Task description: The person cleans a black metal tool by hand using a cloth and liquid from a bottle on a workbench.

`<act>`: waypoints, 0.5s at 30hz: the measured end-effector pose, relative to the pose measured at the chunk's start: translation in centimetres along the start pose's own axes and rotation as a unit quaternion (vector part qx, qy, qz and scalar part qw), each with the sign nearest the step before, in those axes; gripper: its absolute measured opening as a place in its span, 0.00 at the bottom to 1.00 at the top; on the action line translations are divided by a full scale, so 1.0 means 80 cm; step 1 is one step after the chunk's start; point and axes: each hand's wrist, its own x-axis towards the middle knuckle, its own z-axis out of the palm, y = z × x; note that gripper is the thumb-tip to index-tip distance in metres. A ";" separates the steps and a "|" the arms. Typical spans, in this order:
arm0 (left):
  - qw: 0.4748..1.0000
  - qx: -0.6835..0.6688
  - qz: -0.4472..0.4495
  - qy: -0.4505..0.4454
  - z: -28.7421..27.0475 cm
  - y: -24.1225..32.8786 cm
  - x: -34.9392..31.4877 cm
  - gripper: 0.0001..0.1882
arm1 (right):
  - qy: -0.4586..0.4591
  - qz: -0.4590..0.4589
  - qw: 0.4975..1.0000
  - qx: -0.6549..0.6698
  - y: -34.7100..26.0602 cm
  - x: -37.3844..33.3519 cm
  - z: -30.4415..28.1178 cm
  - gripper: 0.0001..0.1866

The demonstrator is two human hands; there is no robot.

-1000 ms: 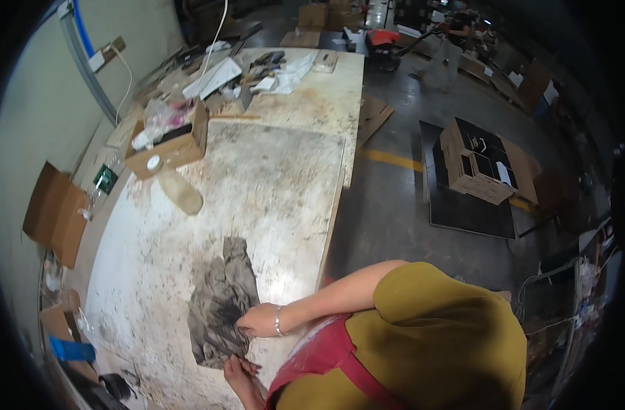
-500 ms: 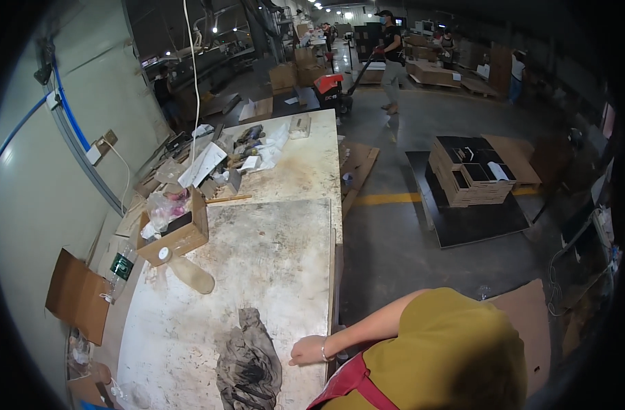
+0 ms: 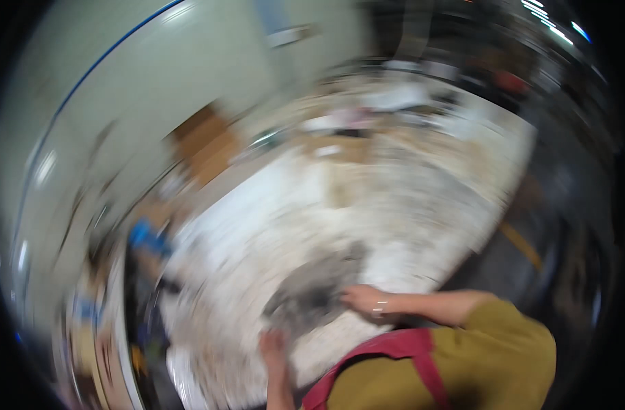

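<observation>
A crumpled grey rag (image 3: 312,290) with dark stains lies on the worn white tabletop (image 3: 408,212) in front of me. My right hand (image 3: 364,299), with a bracelet on its wrist, is at the rag's right edge and seems to touch it. Just below the rag's lower left edge is my left hand (image 3: 273,343), its fingertips close to the cloth. Motion blur smears the fingers of both hands, so their grip cannot be made out.
Farther up the table stand a pale bottle (image 3: 336,184) and a cardboard box (image 3: 353,148) with bags in it. An open brown carton (image 3: 206,143) is by the wall. Something blue (image 3: 148,237) lies at the left. Dark floor with a yellow line (image 3: 522,246) borders the table's right side.
The view has swung to the left, blurring the scene. My left hand has come into view beside the rag. My right hand has moved from apart from the rag to its edge.
</observation>
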 end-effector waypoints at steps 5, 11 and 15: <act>0.997 0.040 0.045 -0.047 0.060 -0.017 -0.013 0.15 | -0.078 0.142 0.962 0.222 0.037 -0.010 0.006 0.13; 0.975 0.158 0.132 0.085 0.034 -0.014 -0.088 0.14 | -0.189 0.098 0.957 0.198 -0.002 0.021 0.013 0.21; 0.982 0.131 0.025 0.135 0.031 -0.002 -0.112 0.21 | -0.168 0.040 0.955 0.240 -0.015 0.042 0.004 0.23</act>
